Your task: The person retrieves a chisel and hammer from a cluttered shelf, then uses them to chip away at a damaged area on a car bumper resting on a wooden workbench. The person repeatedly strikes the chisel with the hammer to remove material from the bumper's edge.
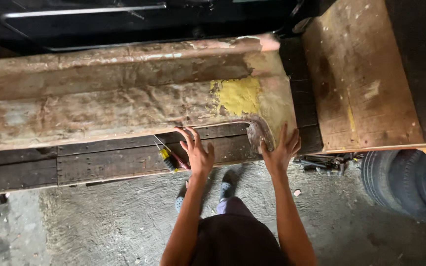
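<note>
Two spread, empty hands, left hand [196,150], right hand [280,150], on rusty panel [99,103], dark plank bench [104,162], rough concrete floor [114,221]

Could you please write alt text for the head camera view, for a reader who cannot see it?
Seen from above, a person's left hand and right hand press open against the lower edge of a long, worn metal panel with a yellow patch. A yellow-handled screwdriver lies on dark planks beside the left hand, with a tyre at right.

Lighting: soft, even daylight, moderately dim. Glare: faint streaks on dark glossy vehicle body [99,22]. Shadows: deep at upper right and under wooden planks [124,160]. Focus: sharp; slight wide-angle bending at edges.
</note>
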